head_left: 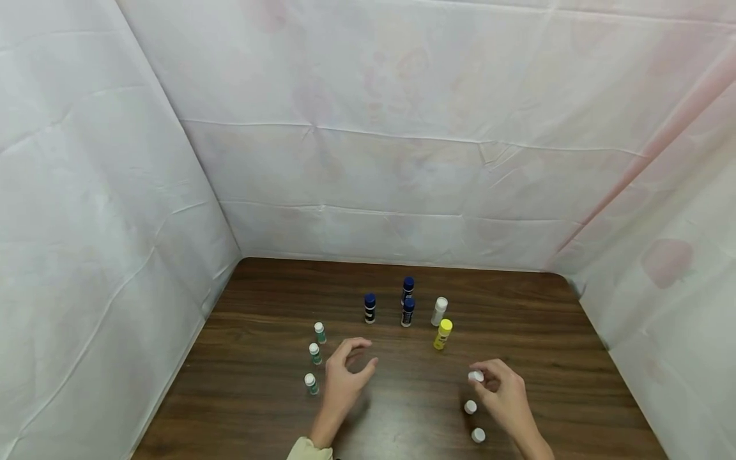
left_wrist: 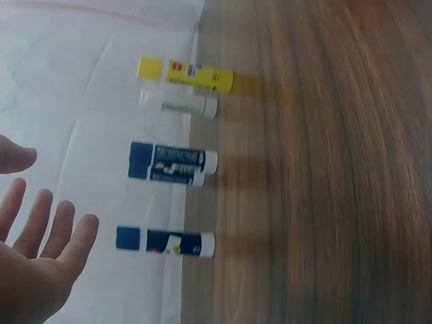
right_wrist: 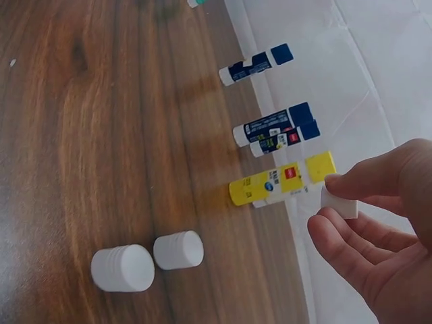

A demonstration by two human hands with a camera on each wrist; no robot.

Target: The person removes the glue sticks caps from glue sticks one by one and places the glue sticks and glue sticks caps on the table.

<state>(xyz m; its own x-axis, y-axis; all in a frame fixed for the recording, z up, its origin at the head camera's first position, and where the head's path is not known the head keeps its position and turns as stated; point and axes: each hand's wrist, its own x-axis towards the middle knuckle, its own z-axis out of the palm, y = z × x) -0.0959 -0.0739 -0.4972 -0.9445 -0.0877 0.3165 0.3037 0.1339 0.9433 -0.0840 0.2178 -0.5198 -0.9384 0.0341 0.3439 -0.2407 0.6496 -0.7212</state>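
The tabletop [head_left: 259, 396] comes through dark brown at my station, streaked with darker grain. The small cylinder [right_wrist: 341, 202] in the right hand [head_left: 506, 397] shows white to me, like the 2 ribbed cylinders [right_wrist: 177, 250] at near right. At left I count 3 white-capped bottles [head_left: 315, 354] with green labels. Farther off, 3 sticks [head_left: 370, 308] pair navy caps and labels with white bases; I also see a white tube [head_left: 439, 312] and a yellow tube [head_left: 443, 335] with a red patch. Faint pink blotches mark the far white cloth [head_left: 368, 179].
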